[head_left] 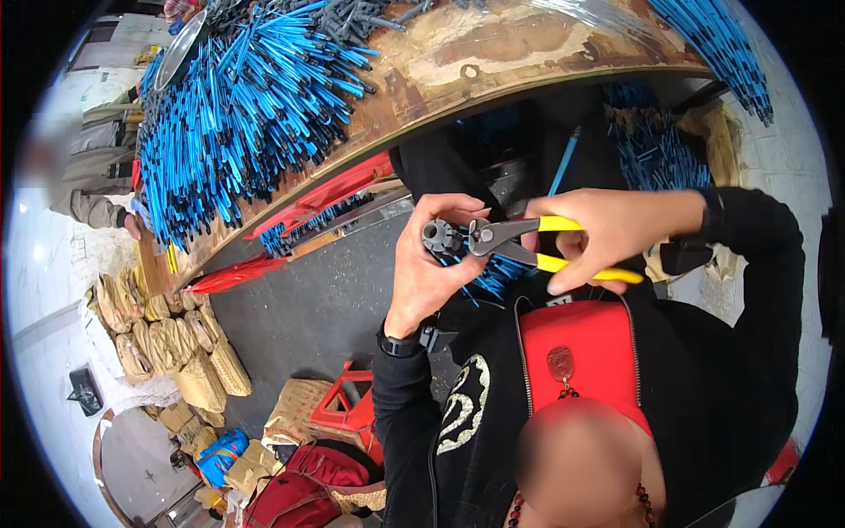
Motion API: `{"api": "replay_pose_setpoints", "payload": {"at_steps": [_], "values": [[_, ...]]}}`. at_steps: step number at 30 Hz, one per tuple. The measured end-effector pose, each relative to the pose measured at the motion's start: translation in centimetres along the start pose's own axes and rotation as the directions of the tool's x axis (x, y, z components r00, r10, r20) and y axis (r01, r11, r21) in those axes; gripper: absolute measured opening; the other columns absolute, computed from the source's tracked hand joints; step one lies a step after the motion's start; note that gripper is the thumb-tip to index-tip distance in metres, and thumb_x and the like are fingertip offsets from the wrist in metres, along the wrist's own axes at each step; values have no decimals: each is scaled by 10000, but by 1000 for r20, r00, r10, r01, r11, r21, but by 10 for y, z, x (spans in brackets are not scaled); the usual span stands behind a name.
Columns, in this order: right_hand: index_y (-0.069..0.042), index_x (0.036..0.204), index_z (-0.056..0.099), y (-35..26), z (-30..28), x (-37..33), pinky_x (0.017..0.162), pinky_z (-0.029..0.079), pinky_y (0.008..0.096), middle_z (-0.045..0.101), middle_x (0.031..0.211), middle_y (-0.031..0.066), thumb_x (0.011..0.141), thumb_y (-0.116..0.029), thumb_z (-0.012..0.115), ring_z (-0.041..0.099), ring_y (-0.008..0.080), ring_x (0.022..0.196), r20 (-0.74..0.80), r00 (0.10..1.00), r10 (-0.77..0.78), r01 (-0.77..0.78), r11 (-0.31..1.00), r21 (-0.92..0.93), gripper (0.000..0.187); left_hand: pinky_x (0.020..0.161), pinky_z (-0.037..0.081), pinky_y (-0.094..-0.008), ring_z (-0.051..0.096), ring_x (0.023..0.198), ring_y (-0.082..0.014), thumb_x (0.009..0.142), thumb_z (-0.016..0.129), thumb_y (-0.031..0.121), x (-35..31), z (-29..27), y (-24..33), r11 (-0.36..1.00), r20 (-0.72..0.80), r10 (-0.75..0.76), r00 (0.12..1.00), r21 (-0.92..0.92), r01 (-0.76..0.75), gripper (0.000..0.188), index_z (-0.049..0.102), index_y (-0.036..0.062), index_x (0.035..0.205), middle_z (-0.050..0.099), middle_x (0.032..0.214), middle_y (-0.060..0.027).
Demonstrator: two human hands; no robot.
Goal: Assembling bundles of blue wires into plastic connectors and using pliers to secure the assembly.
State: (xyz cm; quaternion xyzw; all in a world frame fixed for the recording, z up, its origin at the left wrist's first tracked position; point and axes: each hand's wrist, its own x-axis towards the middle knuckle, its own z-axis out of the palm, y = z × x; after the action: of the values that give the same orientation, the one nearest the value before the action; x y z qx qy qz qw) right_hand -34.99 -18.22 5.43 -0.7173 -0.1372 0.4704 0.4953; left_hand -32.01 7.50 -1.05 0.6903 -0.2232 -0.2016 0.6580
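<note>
My left hand [421, 268] is curled around a dark grey, round toothed part [442, 238], its notched end facing up between thumb and fingers. My right hand [612, 231] grips end-cutting pincers [506, 236] by their yellow handles, which stand spread apart. The pincers' metal jaws are at the edge of the grey part, close to my left fingertips; whether they bite on anything cannot be made out. Just below the hands lie thin blue sticks [498, 275], partly hidden by the pincers. A single blue stick [565, 164] rises beyond my right hand.
A worn wooden table [493, 53] carries a large heap of blue sticks [255, 106] with dark tips. More bundles stand at the right [656, 150]. Woven sacks [172, 339], a red stool [348, 400] and a red bag [308, 484] are on the left. Another person's hand [132, 226] is at the far left.
</note>
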Motion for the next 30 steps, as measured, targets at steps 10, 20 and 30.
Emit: {"api": "replay_pose_setpoints", "payload": {"at_steps": [10, 20, 30], "values": [[9, 1152, 487, 10, -7, -1, 528, 483, 330, 611, 664, 77, 822, -213, 745, 594, 219, 521, -130, 981, -147, 122, 975, -184, 474, 817, 471, -235, 594, 894, -80, 671, 888, 88, 3, -1, 0, 990, 82, -110, 991, -77, 116, 566, 653, 24, 1181, 665, 983, -17], [31, 1117, 501, 9, -6, 5, 517, 471, 304, 624, 704, 98, 841, -227, 738, 663, 249, 602, -318, 635, -704, 148, 515, -844, 446, 809, 475, -236, 601, 884, -81, 660, 893, 95, 1, 7, -4, 994, -115, -110, 987, -29, 107, 540, 665, 10, 1142, 670, 985, -8], [45, 1080, 512, -5, -2, 10, 503, 452, 306, 602, 663, 87, 858, -268, 729, 630, 265, 551, -272, 612, -743, 66, 391, -918, 440, 781, 485, -235, 610, 866, -78, 630, 895, 72, -4, 8, -2, 990, -172, -133, 976, -73, 122, 570, 662, 6, 1146, 673, 959, -17]]}}
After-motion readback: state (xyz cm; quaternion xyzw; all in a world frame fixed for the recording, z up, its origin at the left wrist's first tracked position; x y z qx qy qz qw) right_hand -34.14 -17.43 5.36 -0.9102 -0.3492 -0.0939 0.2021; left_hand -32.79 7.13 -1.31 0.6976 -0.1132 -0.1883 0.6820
